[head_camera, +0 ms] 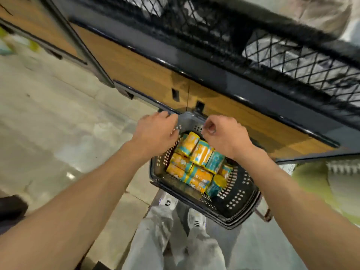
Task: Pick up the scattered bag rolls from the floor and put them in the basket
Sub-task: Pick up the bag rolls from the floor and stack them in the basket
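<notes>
Head view: both hands at far rim of basket [236,199], full of bag rolls [196,162].
Left hand [155,131] and right hand [220,133] curl there, grip unclear; the basket may tilt and spill rolls.

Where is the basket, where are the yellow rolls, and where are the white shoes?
basket [236,199]: head view, perforated dark side wall.
yellow rolls [201,152]: head view, side of one upper roll.
white shoes [196,219]: head view, top of one shoe.

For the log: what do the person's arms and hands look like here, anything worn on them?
Both forearms are bare up to the frame edge: no sleeves, gloves or watch show. The left hand and the right hand carry no visible rings or markings, though motion blur softens fine detail.
</notes>
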Tool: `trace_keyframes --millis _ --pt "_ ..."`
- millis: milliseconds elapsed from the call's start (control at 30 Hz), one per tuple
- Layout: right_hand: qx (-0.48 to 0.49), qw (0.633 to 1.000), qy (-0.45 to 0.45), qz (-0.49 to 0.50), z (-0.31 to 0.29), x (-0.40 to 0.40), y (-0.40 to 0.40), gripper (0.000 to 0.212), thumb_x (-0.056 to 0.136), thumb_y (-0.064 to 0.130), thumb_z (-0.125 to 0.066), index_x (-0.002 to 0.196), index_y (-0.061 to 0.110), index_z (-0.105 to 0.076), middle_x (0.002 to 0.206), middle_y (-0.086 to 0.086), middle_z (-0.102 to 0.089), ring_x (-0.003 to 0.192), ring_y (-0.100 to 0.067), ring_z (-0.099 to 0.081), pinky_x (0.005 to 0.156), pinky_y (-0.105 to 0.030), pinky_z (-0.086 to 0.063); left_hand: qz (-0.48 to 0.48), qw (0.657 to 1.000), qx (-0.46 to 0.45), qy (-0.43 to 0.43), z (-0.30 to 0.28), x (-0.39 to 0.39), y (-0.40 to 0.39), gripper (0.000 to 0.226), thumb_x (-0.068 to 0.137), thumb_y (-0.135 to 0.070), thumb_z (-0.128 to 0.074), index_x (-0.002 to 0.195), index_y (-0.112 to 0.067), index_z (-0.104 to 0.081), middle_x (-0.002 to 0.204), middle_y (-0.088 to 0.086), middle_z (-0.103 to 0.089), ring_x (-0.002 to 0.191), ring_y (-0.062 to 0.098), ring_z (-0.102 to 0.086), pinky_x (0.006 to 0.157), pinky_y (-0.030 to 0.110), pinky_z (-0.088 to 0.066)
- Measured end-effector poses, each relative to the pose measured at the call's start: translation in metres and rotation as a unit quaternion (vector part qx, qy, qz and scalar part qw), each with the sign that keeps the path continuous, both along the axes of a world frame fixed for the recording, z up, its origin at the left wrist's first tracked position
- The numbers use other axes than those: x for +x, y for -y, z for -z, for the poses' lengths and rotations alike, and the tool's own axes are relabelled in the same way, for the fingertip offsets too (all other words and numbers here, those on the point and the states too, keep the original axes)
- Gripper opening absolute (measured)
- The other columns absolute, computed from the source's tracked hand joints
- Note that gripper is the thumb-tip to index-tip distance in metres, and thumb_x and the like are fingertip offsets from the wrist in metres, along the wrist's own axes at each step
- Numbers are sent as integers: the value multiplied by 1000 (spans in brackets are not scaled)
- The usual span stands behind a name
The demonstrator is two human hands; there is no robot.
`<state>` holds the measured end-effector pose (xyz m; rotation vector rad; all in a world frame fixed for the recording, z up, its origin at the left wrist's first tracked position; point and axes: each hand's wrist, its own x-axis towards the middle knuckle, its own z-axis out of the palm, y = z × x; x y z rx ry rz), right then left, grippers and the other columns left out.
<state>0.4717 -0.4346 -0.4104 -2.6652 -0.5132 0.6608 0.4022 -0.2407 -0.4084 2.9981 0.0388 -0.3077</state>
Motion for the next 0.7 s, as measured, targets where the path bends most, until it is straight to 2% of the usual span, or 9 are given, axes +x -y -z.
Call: trace_keyframes --millis 100,267,367,500,600,700 --pt "-5 996 38 -83 -75 -10 -29 15 93 41 -57 100 28 -61 105 2 -67 99 -27 -63 70 -33 -41 -80 996 5 40 -72 -30 -10 25 96 -38 -47 109 -19 -54 105 5 -65 96 31 -65 74 41 -50" --pt "-8 973 104 -206 -199 -49 -81 17 93 37 -52 98 24 -62 102 -2 -66 98 -32 -64 73 -36 -44 -180 981 33 70 -188 -86 -20 26 98 -40 -43 103 -17 -54 100 5 -64 91 30 -65 75 39 -52" --pt "-4 949 150 -277 -257 -78 -111 13 93 37 -52 88 25 -54 88 0 -58 84 -30 -60 69 -35 -41 -249 964 53 72 -242 -125 -47 24 98 -40 -43 98 -18 -54 96 5 -62 87 29 -62 72 38 -50" --pt "8 925 162 -343 -308 -111 -167 21 96 36 -51 78 25 -45 80 0 -56 72 -27 -55 61 -33 -41 -317 944 69 57 -288 -184 -97 18 97 -38 -43 87 -23 -45 93 3 -60 77 25 -51 65 35 -38" --pt "9 908 171 -383 -332 -131 -218 20 96 38 -51 85 22 -54 87 -4 -64 77 -28 -63 62 -34 -48 -351 933 75 41 -313 -228 -145 19 98 -37 -41 85 -23 -41 93 4 -58 85 29 -58 69 34 -46" --pt "10 894 177 -411 -352 -151 -272 19 95 37 -53 90 21 -60 92 -4 -67 84 -29 -66 70 -38 -55 -396 912 92 48 -334 -272 -199 19 96 -39 -44 87 -22 -47 97 7 -63 89 32 -63 71 36 -51"
